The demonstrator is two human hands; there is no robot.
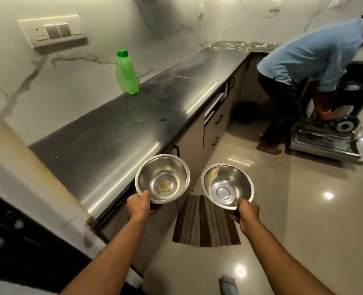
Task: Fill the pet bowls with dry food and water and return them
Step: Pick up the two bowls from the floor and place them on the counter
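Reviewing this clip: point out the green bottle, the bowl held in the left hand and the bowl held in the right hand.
green bottle (129, 77): head view, on the middle of its body.
left-hand bowl (162, 177): head view, on its inner wall.
right-hand bowl (229, 182): head view, on its inner wall.

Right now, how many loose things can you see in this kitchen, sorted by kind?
Steel bowls: 2, one in the left hand at, one in the right hand at
Green bottle: 1, upright on the counter
Striped mat: 1, on the floor
Total: 4
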